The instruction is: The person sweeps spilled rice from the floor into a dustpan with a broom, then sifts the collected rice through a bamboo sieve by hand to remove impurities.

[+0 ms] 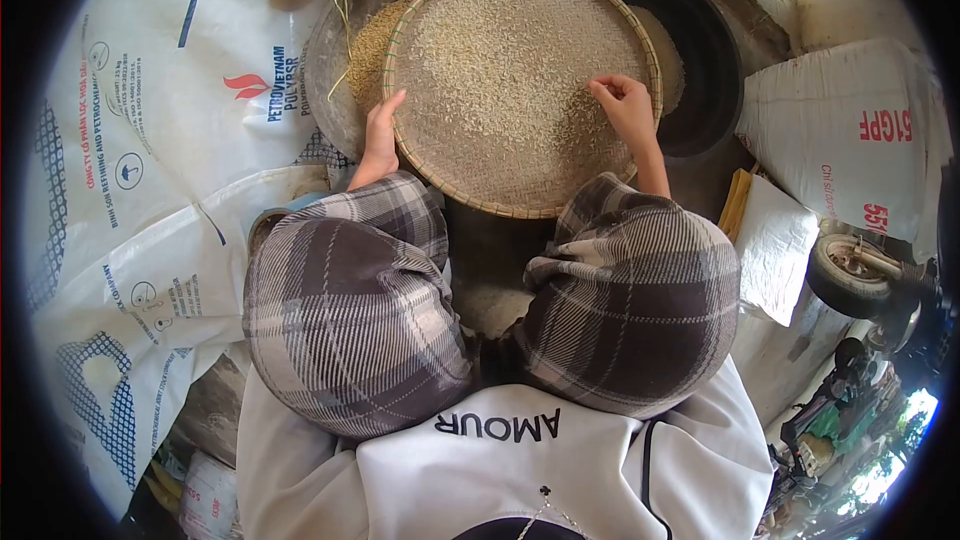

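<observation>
A round, flat woven bamboo winnowing basket (450, 158) lies in front of my knees, with pale husked rice grains (490, 50) spread over it, thickest toward the upper left. My left hand (379, 140) holds the basket's left rim, thumb at the edge and the other fingers mostly hidden. Over the right part of the basket is my right hand (626, 110), thumb and fingertips pinched together just above the grains. Whatever is in that pinch is too small to make out.
Under the basket's left side sits a wide grey basin (325, 60) with golden unhusked grain (375, 50). A black tub (715, 60) stands under its right side. White printed sacks (200, 140) cover the left; another sack (840, 130) and a wheel (850, 273) are at right.
</observation>
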Demonstrator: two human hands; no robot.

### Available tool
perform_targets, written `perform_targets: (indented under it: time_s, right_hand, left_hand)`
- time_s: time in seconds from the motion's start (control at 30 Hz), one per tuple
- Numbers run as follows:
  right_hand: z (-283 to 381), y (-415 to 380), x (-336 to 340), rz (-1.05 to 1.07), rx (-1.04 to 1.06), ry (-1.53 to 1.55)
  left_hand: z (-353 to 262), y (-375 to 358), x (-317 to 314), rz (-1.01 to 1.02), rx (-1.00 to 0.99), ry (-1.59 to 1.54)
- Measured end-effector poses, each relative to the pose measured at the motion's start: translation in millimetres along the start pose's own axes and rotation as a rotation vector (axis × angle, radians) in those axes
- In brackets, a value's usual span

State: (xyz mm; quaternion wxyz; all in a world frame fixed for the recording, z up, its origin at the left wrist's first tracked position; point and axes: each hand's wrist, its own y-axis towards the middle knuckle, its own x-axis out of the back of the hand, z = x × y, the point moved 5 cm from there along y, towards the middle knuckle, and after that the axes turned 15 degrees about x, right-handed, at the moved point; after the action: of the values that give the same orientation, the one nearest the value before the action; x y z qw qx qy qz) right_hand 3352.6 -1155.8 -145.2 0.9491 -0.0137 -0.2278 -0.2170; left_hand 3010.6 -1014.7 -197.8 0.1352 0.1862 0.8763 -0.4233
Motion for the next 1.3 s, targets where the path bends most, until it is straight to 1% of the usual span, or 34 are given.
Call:
perform_targets:
  time_s: [0.07, 0.1, 0.17, 0.27, 0.4, 0.47, 0.5, 0.57, 0.6, 0.67, 0.7, 0.77, 0.8, 0.87, 0.9, 0.97, 1.0, 1.07, 1.1, 1.17, 1.3]
  right_hand:
    - [14.2, 1.6, -2.7, 0.109, 0.013, -0.233]
    - [15.0, 2.0, -4.6, 0.108, 0.012, -0.235]
    - [19.6, 3.1, -7.6, 0.105, 0.066, -0.362]
    - [28.5, 6.5, -12.6, 0.104, 0.113, -0.355]
    - [22.1, 8.4, -5.5, 0.166, 0.065, -0.298]
    - [2.2, -0.7, -0.5, 0.043, -0.200, 0.523]
    - [2.8, -5.2, 1.4, 0.045, -0.200, 0.524]
    - [10.7, -18.5, 2.5, -0.105, -0.160, 1.161]
    - [10.7, -24.5, 1.2, -0.106, -0.163, 1.162]
    - [13.9, -33.3, -7.5, -0.134, -0.240, 1.653]
    - [13.1, -33.8, -9.3, -0.134, -0.242, 1.655]
    - [11.5, -35.1, -13.6, -0.064, -0.270, 1.578]
    - [7.7, -32.1, -12.2, -0.063, -0.269, 1.579]
    - [-3.9, -27.7, -11.7, -0.007, -0.427, 1.299]
    - [-5.2, -26.9, -13.4, -0.006, -0.425, 1.299]
    - [10.5, -16.3, 4.4, -0.023, -0.054, -0.175]
    - [13.9, -15.9, 2.5, -0.025, -0.056, -0.176]
    - [20.3, -14.6, -2.4, 0.047, -0.023, -0.304]
    - [22.7, -14.8, -5.8, 0.046, -0.026, -0.304]
    - [27.1, -15.3, -9.4, 0.018, -0.020, -0.402]
    - [24.3, -11.9, -9.0, 0.007, 0.005, -0.399]
  left_hand:
    - [-0.9, -1.8, -2.9, 0.010, 0.023, 0.000]
    - [-1.3, -3.0, -4.1, 0.012, 0.024, -0.001]
    - [-4.0, -7.7, -8.4, 0.003, 0.013, -0.007]
    - [-2.9, -5.6, -6.1, -0.012, 0.005, -0.018]
    - [3.3, 4.3, 2.1, 0.030, 0.046, -0.007]
    - [2.9, 4.0, 3.2, 0.025, 0.029, -0.036]
    - [1.8, 2.6, 2.1, 0.024, 0.029, -0.036]
    - [0.5, 0.1, 0.6, -0.013, 0.027, 0.011]
    - [0.6, -0.7, -0.1, -0.015, 0.030, 0.011]
    - [-0.2, -1.3, -0.4, -0.034, 0.030, 0.031]
    - [-0.1, -1.6, -1.1, -0.037, 0.030, 0.032]
    - [-0.1, -2.8, -2.4, -0.041, 0.016, -0.009]
    - [-0.2, -2.2, -1.8, -0.041, 0.015, -0.009]
    - [0.2, -0.1, -0.7, -0.019, 0.014, 0.043]
    - [1.0, 0.9, 0.5, -0.019, 0.012, 0.043]
    - [0.2, -0.1, -0.5, -0.026, 0.011, 0.034]
    - [-0.2, -0.6, -0.7, -0.024, 0.013, 0.035]
    - [1.2, 1.7, 2.3, -0.024, 0.031, 0.037]
    - [2.3, 3.1, 3.5, -0.022, 0.034, 0.039]
    - [2.6, 3.5, 3.7, -0.009, 0.017, 0.029]
    - [1.5, 2.0, 1.1, -0.021, 0.019, 0.033]
